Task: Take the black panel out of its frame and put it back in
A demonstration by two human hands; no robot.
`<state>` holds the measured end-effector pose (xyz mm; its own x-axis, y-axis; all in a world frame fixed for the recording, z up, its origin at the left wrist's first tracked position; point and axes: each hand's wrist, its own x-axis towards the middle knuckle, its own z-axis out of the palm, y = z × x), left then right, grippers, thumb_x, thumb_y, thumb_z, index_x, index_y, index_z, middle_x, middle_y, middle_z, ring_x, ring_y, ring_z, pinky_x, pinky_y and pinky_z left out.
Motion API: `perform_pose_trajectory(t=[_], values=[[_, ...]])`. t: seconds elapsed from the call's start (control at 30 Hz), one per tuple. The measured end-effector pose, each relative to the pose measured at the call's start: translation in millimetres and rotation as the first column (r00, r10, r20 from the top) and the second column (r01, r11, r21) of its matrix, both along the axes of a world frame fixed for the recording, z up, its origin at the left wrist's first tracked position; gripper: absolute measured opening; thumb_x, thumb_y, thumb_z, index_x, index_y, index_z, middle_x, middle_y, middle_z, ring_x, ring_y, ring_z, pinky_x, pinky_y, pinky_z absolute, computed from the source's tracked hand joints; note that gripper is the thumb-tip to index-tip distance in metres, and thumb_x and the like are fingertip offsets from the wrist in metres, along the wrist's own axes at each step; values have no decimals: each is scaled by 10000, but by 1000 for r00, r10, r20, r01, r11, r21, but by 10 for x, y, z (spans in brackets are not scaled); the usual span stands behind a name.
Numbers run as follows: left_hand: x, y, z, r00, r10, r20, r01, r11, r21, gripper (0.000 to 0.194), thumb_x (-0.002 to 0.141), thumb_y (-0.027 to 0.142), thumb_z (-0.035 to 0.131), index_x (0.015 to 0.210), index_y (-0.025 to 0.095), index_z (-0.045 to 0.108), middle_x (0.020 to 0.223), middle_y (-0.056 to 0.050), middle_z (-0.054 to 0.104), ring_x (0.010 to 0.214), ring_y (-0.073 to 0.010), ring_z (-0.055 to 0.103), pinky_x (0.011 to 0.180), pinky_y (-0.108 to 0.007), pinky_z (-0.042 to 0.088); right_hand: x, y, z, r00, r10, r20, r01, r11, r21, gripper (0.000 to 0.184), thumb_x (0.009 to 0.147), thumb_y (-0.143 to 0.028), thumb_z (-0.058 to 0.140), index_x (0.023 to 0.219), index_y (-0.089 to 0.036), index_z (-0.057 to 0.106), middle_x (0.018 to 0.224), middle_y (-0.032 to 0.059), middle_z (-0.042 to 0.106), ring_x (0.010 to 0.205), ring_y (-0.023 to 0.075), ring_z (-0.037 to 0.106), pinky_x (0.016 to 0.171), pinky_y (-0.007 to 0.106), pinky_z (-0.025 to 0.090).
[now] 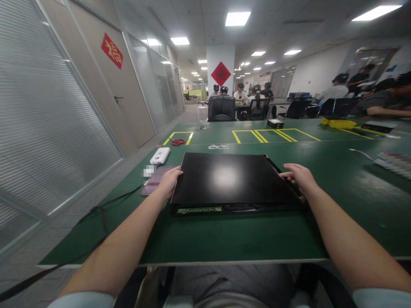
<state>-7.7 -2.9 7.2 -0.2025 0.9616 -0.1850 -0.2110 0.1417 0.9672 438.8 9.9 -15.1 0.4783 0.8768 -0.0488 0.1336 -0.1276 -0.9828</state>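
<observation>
A black, flat display panel point(231, 177) lies in front of me, glossy enough to reflect a ceiling light. Beneath it is a dark frame point(272, 208), and a green circuit board strip point(199, 210) shows along the near side. The panel sits shifted to the left over the frame, whose right side is exposed. My left hand point(170, 182) grips the panel's left edge, fingers tucked partly out of sight. At the right edge, my right hand point(300, 177) has bent fingers with the tips against the panel's side; part of its grip is hidden.
On the green table point(244, 244) are a white device point(159, 155), a flat purplish item point(156, 182), red-handled scissors point(177, 142) and small white pieces point(218, 146). A black strap point(118, 198) crosses the left side. Yellow trays point(338, 123) and several seated people are farther back.
</observation>
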Motion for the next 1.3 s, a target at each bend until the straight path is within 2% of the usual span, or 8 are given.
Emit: perform_pose_trajectory(t=[0.23, 0.33, 0.5, 0.67, 0.8, 0.9, 1.1, 1.3], values=[[-9, 22, 34, 988, 142, 56, -142, 990, -10, 251, 636, 27, 681, 845, 143, 758, 641, -18, 756, 595, -180, 712, 645, -280, 599, -5, -14, 10, 998, 10, -59, -10, 1000, -14, 150, 779, -258, 654, 915, -197, 663, 673, 95, 739, 487, 124, 482, 408, 208, 289], [-6, 23, 22, 988, 142, 60, -141, 990, -19, 219, 622, 36, 711, 807, 148, 747, 649, -33, 759, 611, -203, 721, 677, -325, 616, 27, 8, -16, 999, 14, -48, -15, 1000, -15, 182, 754, -274, 660, 919, -198, 670, 686, 101, 742, 488, 132, 489, 407, 220, 293], [-27, 31, 4, 985, 170, -30, -169, 985, 15, 182, 597, 57, 777, 741, 153, 721, 693, -64, 772, 744, -262, 764, 760, -373, 628, 71, 49, -53, 999, 5, -49, -6, 1000, -21, 220, 721, -298, 668, 918, -201, 670, 708, 111, 750, 488, 139, 493, 393, 229, 296], [-61, 57, -50, 990, 138, -15, -137, 990, 41, 205, 617, 100, 776, 810, 158, 740, 743, -57, 786, 810, -263, 768, 788, -372, 626, 81, 47, -46, 996, -20, -87, 15, 999, -48, 225, 699, -275, 694, 910, -201, 675, 687, 99, 747, 484, 123, 480, 396, 212, 295], [-70, 66, -96, 996, 71, 59, -73, 996, 47, 241, 640, 104, 714, 870, 160, 754, 743, -40, 788, 822, -247, 768, 738, -330, 617, 100, 52, -60, 996, -26, -80, 23, 999, -43, 186, 706, -275, 691, 877, -208, 664, 674, 93, 741, 476, 122, 456, 388, 214, 288], [-70, 69, -124, 998, 37, 53, -39, 998, 47, 282, 644, 93, 686, 905, 161, 767, 746, -40, 794, 814, -252, 774, 693, -316, 611, 120, 71, -85, 996, -26, -88, 23, 999, -29, 170, 700, -272, 690, 855, -212, 653, 654, 86, 732, 468, 124, 443, 378, 217, 283], [-69, 80, -185, 1000, 11, -19, -11, 1000, 10, 377, 658, 107, 744, 1029, 164, 784, 846, -73, 821, 817, -267, 784, 695, -335, 617, 144, 90, -114, 997, -27, -73, 29, 999, 19, 167, 681, -264, 692, 835, -202, 672, 649, 88, 730, 490, 128, 486, 384, 212, 313], [-59, 59, -219, 981, 22, -193, -18, 1000, 25, 296, 639, 132, 798, 930, 183, 802, 916, -72, 831, 919, -274, 773, 789, -339, 613, 149, 78, -114, 999, -44, 6, 44, 999, 23, 143, 667, -269, 685, 789, -195, 685, 646, 93, 730, 499, 131, 491, 393, 219, 329]])
